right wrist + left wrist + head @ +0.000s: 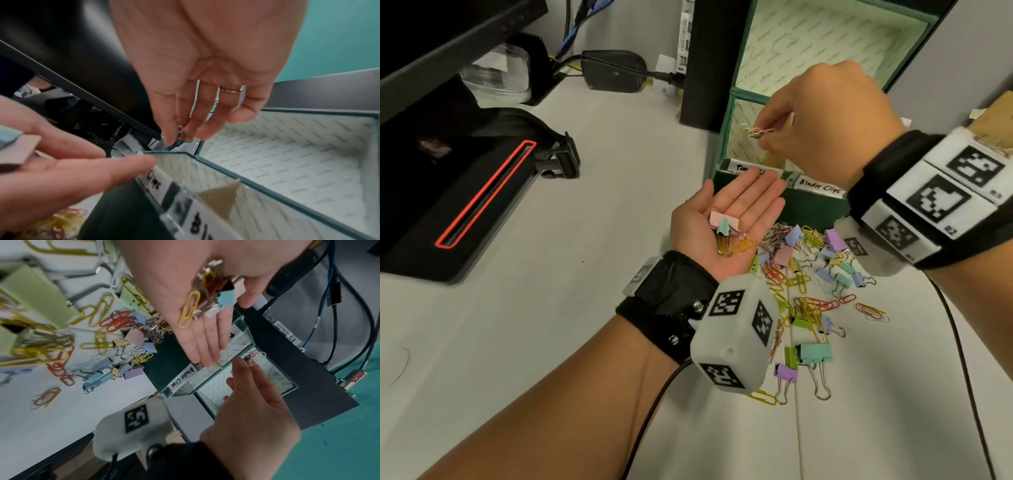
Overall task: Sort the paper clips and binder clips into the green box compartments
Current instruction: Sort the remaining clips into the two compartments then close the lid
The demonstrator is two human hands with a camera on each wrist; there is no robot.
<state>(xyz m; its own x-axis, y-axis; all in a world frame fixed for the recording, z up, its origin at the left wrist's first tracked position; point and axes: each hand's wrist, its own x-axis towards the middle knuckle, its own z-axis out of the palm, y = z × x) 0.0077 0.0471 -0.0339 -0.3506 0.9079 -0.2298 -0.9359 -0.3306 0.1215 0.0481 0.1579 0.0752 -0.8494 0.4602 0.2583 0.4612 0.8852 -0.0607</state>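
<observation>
The green box [812, 209] stands at the back right, with front compartments labelled for paper clips [745, 167] and "Binder Clips" [820, 186]. My right hand [767, 139] pinches a few thin paper clips [757, 131] over the left front compartment; they also show in the right wrist view [184, 138]. My left hand [736, 212] lies palm up just before the box, fingers straight, carrying small binder clips [723, 226] and a yellow paper clip [743, 245]. A mixed pile of coloured clips [815, 274] is spread on the white table.
A black device with a red-outlined slot [482, 195] lies at the left. A black stand [709, 61] rises beside the box, with a power adapter [613, 70] and cables behind. Cardboard [993, 123] sits at the far right.
</observation>
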